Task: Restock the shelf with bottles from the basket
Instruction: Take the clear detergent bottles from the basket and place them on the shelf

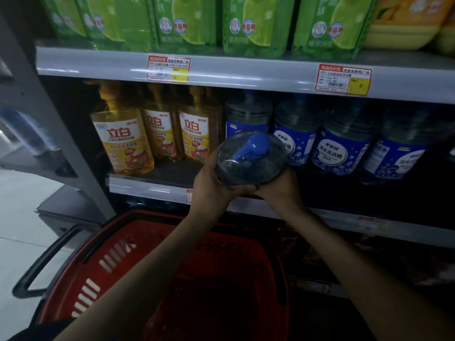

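Left hand (211, 180) and right hand (280, 187) grip the clear blue-capped plastic bottle (251, 157) from below, supporting it toward the grey metal shelf (147, 185) gap.

The bottle (246, 172) is clear, glossy plastic with a smooth blue plastic cap (256, 146). The basket (138, 232) is dull red slotted plastic with a matt black handle (44, 259). The shelf (246, 78) front edge looks like smooth grey metal and carries paper price tags (168, 68). The green pouches (187, 23) above are shiny plastic film.
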Tool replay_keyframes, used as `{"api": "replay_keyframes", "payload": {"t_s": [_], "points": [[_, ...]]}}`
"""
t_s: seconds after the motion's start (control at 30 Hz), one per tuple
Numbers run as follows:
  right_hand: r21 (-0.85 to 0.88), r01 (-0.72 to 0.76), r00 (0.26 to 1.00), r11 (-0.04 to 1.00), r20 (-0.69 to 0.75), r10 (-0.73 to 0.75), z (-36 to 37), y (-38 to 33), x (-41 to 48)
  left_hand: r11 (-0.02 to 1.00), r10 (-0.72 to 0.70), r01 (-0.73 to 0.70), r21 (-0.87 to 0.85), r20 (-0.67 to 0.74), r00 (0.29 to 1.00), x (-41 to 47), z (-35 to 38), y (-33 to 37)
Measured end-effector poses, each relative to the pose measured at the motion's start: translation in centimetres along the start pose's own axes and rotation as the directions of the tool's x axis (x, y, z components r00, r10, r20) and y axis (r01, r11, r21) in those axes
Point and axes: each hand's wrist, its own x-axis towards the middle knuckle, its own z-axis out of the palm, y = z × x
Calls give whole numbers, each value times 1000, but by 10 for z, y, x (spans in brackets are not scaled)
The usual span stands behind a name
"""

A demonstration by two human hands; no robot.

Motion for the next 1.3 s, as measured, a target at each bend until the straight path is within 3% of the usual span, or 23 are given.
{"api": "replay_keyframes", "payload": {"t_s": [0.43, 0.7, 1.0, 1.2, 1.3], "points": [[172, -80, 992, 982, 105, 62, -2, 12, 19, 966, -61, 64, -250, 22, 998, 12, 12, 4], [217, -108, 987, 970, 138, 79, -2, 15, 21, 988, -7, 10, -152, 23, 1000, 19, 2, -6], [245, -129, 983, 961, 162, 90, 4, 16, 16, 985, -13, 23, -171, 59, 998, 12, 2, -9], [171, -189, 963, 967, 223, 149, -6, 13, 6, 997, -25, 40, -67, 208, 978, 0, -14, -14], [108, -220, 952, 970, 241, 189, -14, 7, -4, 995, -70, 48, 89, 273, 959, -9, -28, -14]]}}
